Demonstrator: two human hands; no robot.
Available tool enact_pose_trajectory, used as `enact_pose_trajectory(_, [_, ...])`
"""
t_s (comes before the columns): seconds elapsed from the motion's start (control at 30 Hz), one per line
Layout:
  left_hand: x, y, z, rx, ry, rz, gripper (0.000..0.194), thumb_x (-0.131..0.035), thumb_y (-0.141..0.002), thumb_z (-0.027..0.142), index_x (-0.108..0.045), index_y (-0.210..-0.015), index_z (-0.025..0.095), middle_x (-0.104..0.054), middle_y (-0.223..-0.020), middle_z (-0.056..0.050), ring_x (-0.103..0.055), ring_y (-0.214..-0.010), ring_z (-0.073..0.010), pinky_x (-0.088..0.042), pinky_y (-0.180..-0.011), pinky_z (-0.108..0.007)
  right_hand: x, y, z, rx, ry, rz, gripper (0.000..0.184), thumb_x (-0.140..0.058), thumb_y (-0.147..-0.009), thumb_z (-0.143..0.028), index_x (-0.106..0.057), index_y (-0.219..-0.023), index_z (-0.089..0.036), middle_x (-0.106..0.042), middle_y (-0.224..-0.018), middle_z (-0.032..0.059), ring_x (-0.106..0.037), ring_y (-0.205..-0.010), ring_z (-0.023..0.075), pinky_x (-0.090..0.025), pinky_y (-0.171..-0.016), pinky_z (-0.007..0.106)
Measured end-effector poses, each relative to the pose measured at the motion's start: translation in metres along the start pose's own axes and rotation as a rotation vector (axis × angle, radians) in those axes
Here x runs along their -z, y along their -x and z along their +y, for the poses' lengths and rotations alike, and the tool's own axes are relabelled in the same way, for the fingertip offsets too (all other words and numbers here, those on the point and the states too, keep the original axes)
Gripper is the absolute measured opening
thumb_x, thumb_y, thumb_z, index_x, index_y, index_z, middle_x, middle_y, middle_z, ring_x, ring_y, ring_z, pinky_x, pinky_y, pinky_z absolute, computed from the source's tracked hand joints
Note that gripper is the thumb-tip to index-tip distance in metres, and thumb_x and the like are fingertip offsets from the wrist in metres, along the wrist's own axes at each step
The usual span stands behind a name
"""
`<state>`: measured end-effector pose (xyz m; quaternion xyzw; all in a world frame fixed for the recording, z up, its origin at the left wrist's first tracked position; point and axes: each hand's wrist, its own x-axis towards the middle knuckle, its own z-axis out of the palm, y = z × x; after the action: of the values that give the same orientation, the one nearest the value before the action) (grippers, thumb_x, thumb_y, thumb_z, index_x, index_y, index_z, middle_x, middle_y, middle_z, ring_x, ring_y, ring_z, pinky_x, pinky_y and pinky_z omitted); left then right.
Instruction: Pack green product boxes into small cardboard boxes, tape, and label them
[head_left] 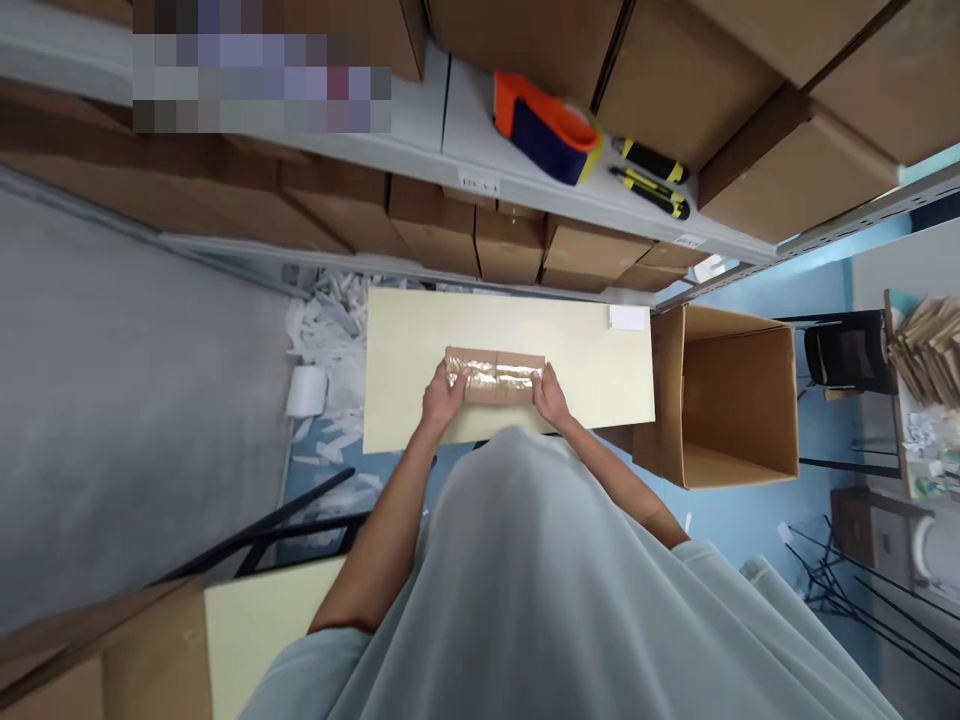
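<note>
A small cardboard box (pixel 497 390) with shiny clear tape across its top is held between my two hands, over the pale yellow table (pixel 405 340). My left hand (pixel 444 393) grips its left end, the thumb lying on top. At the opposite end, my right hand (pixel 551 396) closes round the edge, its thumb also on the upper face. The fingers beneath the box are hidden. Whether the box rests on the table or is just above it, I cannot tell.
Beyond the table, a shelf carries cardboard boxes (pixel 682 90), a tape dispenser (pixel 551 130) and two cutters (pixel 652 175). A large open carton (pixel 739 395) stands at the right. Scrap paper (pixel 326 325) lies heaped on the left. A white label (pixel 627 317) lies at the table's far right corner.
</note>
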<state>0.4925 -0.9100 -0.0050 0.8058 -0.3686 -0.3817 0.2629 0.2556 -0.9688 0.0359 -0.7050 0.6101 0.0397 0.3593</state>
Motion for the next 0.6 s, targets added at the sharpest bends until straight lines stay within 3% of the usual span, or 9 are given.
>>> enact_pose_trajectory(0.1, [0.005, -0.002, 0.008, -0.153, 0.007, -0.025, 0.046, -0.055, -0.102, 0.047, -0.070, -0.136, 0.019, -0.079, -0.125, -0.016, -0.072, -0.126, -0.0342, -0.056, -0.114, -0.047, 0.007, 0.000, 0.005, -0.064, -0.066, 0.075, 0.051, -0.036, -0.119, -0.039, -0.067, -0.147, -0.011, -0.071, -0.136, 0.0214, -0.064, -0.138, 0.0282, -0.051, -0.122, 0.041])
enact_pose_trajectory(0.2, [0.014, -0.010, 0.022, -0.249, -0.076, 0.038, 0.048, -0.063, -0.097, 0.047, -0.074, -0.131, 0.015, -0.071, -0.128, -0.022, -0.065, -0.134, -0.0393, -0.052, -0.120, -0.052, 0.020, 0.000, 0.008, -0.057, -0.089, 0.119, 0.041, -0.044, -0.117, -0.036, -0.073, -0.134, -0.013, -0.068, -0.132, 0.0185, -0.071, -0.122, 0.0254, -0.057, -0.111, 0.035])
enact_pose_trajectory(0.27, [0.021, -0.016, 0.031, -0.288, -0.081, 0.056, 0.051, -0.068, -0.095, 0.045, -0.073, -0.136, 0.014, -0.068, -0.134, -0.023, -0.065, -0.133, -0.0391, -0.054, -0.118, -0.051, 0.031, 0.001, 0.010, -0.018, -0.121, 0.150, 0.038, -0.048, -0.115, -0.035, -0.071, -0.137, -0.014, -0.066, -0.137, 0.0174, -0.071, -0.120, 0.0236, -0.058, -0.108, 0.032])
enact_pose_trajectory(0.37, [0.025, -0.023, 0.037, -0.350, -0.049, 0.040, 0.051, -0.068, -0.096, 0.040, -0.072, -0.141, 0.018, -0.067, -0.146, -0.019, -0.070, -0.128, -0.0348, -0.056, -0.116, -0.047, 0.043, 0.004, 0.016, 0.069, -0.185, 0.229, 0.048, -0.050, -0.112, -0.032, -0.064, -0.155, -0.017, -0.063, -0.150, 0.0183, -0.068, -0.133, 0.0244, -0.057, -0.113, 0.033])
enact_pose_trajectory(0.47, [0.016, -0.021, 0.032, -0.364, -0.049, -0.008, 0.048, -0.062, -0.098, 0.034, -0.072, -0.143, 0.021, -0.071, -0.149, -0.015, -0.073, -0.126, -0.0328, -0.057, -0.115, -0.045, 0.042, 0.007, 0.027, 0.066, -0.221, 0.294, 0.058, -0.052, -0.111, -0.032, -0.056, -0.167, -0.019, -0.058, -0.163, 0.0191, -0.063, -0.147, 0.0265, -0.056, -0.120, 0.037])
enact_pose_trajectory(0.6, [-0.011, -0.007, 0.014, -0.235, -0.111, -0.184, 0.047, -0.060, -0.095, 0.026, -0.074, -0.139, 0.021, -0.081, -0.133, -0.015, -0.078, -0.119, -0.0335, -0.061, -0.107, -0.044, 0.024, 0.011, 0.049, -0.063, -0.306, 0.204, 0.056, -0.058, -0.107, -0.028, -0.061, -0.162, -0.017, -0.065, -0.160, 0.0185, -0.068, -0.143, 0.0254, -0.059, -0.116, 0.036])
